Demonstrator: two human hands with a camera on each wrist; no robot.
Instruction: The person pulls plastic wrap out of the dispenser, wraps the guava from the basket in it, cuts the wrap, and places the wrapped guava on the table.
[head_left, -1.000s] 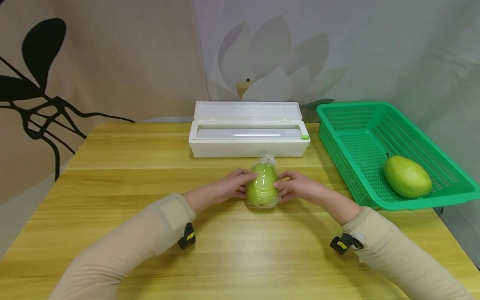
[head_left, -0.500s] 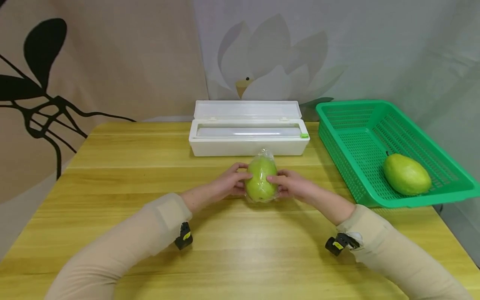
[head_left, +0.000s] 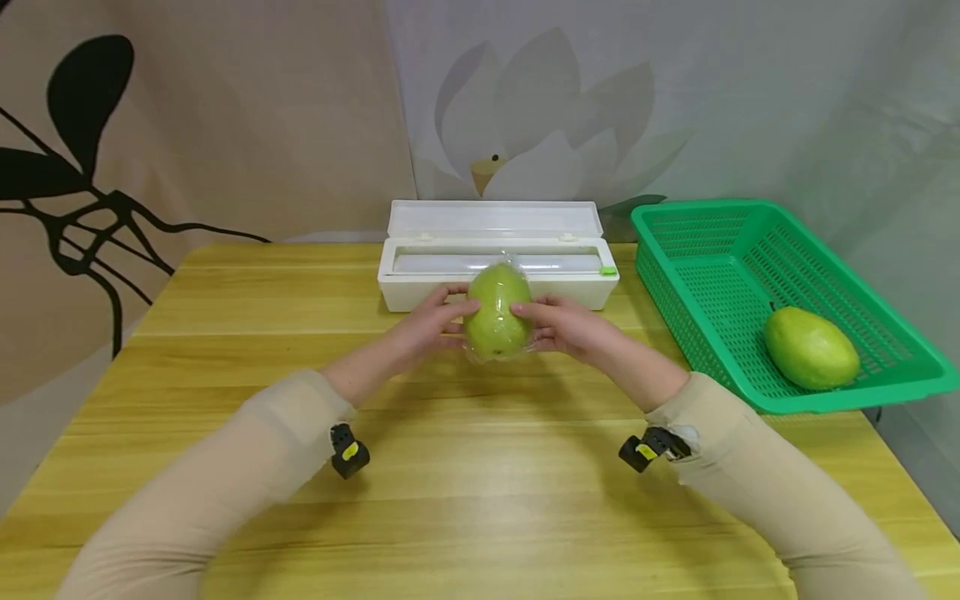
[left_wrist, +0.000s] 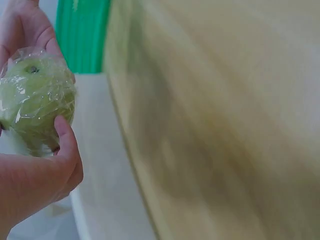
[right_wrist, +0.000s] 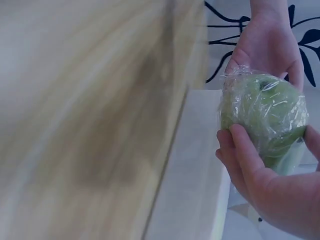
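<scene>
Across the lower frame, bench spreads wide between its slanting edges; mid-frame, left hand and right hand grip film-wrapped green fruit between them.

Glossy, crinkled clear plastic film around a smooth fruit at centre, smooth plastic box at upper centre, perforated plastic basket at right, softly glossy wood-grain table, matt cloth sleeves at lower left and right, matt cloth-like backdrop above

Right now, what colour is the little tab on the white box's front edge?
The tab is bright green, clearest in the head view.
</scene>
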